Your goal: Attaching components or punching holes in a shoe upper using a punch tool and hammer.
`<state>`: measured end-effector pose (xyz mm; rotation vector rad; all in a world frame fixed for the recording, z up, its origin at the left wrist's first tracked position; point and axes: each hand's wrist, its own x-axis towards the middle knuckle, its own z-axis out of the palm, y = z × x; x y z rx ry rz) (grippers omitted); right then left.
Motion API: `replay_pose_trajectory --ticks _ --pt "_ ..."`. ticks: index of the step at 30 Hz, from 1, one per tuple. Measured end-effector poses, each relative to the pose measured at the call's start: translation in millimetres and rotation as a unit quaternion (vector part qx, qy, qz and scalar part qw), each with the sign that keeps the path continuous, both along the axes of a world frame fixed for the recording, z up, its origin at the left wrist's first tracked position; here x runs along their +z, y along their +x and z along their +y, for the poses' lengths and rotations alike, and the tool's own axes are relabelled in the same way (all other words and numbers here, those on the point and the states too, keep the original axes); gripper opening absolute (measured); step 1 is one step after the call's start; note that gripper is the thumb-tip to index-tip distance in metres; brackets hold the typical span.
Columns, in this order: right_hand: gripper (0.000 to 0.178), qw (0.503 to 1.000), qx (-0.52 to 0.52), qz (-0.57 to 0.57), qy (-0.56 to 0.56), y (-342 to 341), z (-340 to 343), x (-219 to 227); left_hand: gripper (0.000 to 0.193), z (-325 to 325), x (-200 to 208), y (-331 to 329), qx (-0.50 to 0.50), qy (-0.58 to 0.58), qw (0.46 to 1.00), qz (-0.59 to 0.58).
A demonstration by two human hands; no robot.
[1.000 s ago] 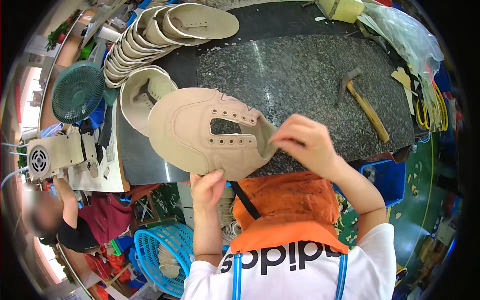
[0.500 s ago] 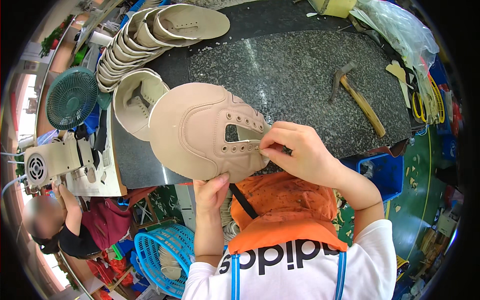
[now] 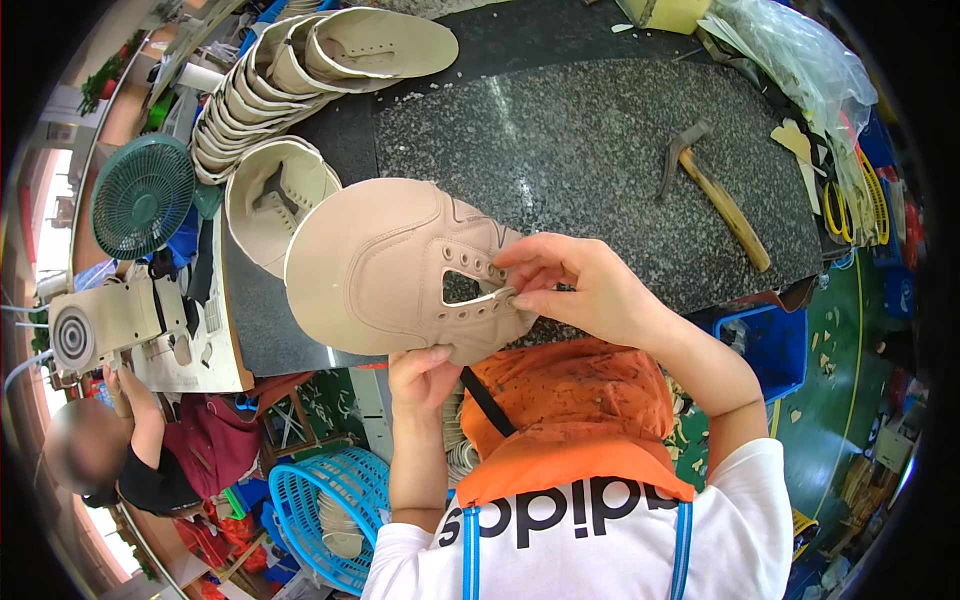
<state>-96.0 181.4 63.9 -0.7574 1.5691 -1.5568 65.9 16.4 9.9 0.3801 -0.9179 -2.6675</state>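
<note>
A beige shoe upper (image 3: 372,262) with stitched seams and two rows of eyelets is held above the near edge of the stone slab, its broad toe toward the left. My left hand (image 3: 420,375) pinches its lower edge, thumb on top and the other fingers partly hidden underneath. At the eyelet end, my right hand (image 3: 585,288) grips the upper between thumb and fingers, close to the opening. Another beige upper (image 3: 275,200) stands just behind it to the left, with its lining showing.
Several nested uppers (image 3: 255,100) stand at the back left. A wooden-handled hammer (image 3: 722,205) lies on the dark speckled slab (image 3: 590,130). Plastic bags (image 3: 800,60) lie at the right. Blue baskets (image 3: 335,520) stand below. A co-worker (image 3: 150,440) sits left by a machine (image 3: 115,320).
The upper has shifted slightly left and tilted, its collar end drawn closer together. My right hand has moved left with it, its fingers now over the eyelet rows. The left hand stays nearly in place.
</note>
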Motion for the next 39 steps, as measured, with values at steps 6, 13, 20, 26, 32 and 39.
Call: replay_pose_trajectory --ticks 6,13,20,26,32,39 --pt "0.035 0.996 -0.023 0.082 -0.016 3.8 -8.2 2.6 0.074 -5.6 11.0 -7.5 -0.003 -0.004 0.999 0.031" --pt "0.027 0.95 -0.039 0.307 -0.046 -3.4 -16.9 5.9 0.057 -6.5 32.7 -9.6 0.077 -0.251 0.965 0.021" --pt "0.018 0.856 -0.095 0.5 -0.091 -52.6 -74.1 -27.3 0.036 -59.1 66.4 -54.6 0.022 -0.874 0.483 0.044" --pt "0.035 0.768 -0.099 0.624 0.104 -62.5 5.2 -7.6 0.058 -93.2 30.3 -35.7 -0.143 -0.816 0.559 -0.04" --pt "0.06 0.702 -0.088 0.597 0.377 -70.7 112.5 -6.0 0.032 -85.0 40.9 -59.7 -0.019 -0.529 0.829 -0.18" --pt "0.051 0.647 -0.176 0.605 0.429 -97.1 123.6 -36.1 0.014 -67.9 18.8 -102.9 0.135 -0.498 0.837 -0.182"
